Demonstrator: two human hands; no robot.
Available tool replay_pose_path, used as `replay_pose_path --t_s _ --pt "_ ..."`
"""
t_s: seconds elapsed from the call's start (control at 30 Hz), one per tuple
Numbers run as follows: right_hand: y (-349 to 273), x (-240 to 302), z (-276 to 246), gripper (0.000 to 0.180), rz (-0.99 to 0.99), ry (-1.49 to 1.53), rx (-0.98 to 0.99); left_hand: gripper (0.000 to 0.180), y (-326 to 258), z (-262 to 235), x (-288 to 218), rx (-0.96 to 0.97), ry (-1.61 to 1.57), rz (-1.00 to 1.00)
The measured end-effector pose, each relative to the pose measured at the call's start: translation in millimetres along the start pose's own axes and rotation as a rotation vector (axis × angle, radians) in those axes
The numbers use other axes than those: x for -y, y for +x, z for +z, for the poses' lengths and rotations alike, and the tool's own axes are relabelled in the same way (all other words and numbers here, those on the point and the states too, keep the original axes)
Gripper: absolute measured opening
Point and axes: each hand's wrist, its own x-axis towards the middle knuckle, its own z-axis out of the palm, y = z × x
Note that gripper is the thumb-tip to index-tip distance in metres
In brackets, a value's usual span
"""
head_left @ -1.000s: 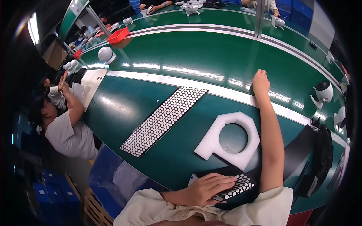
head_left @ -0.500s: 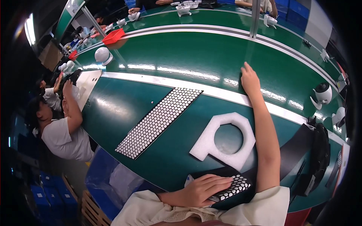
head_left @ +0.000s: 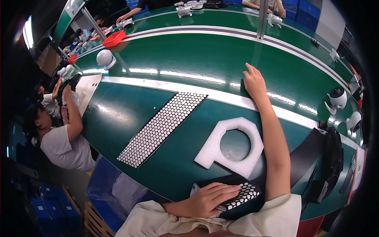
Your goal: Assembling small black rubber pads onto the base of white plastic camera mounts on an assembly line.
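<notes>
Bright overhead light, glare streaks running along glossy green conveyor belt (head_left: pixel 189 59). Hot white lamp (head_left: pixel 28 31) flaring upper left. Heavy fisheye bend: white belt rail (head_left: pixel 158 85) curving, corners gone black with vignette. Centre sharp; rim soft and dim, person at left (head_left: pixel 59 134) in shade. Soft shadow under foam frame (head_left: pixel 233 146).
</notes>
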Motion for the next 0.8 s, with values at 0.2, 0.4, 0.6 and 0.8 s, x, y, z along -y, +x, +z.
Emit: replay_pose_path --t_s 0.2,0.4,0.6,0.8 --pt "-2 -3 2 0.016 0.026 -0.018 0.026 0.046 0 0 0 0.006 0.006 0.003" --pt "-9 -12 11 0.017 0.111 0.012 0.055 0.047 0 -1 0 0.005 0.008 -0.001" --pt "-15 -25 17 0.018 0.311 0.239 0.020 0.047 0 -1 -1 -0.004 0.005 -0.003" --pt "-18 -25 19 0.018 0.384 0.060 0.059 0.048 0 -1 1 0.000 0.009 -0.001"
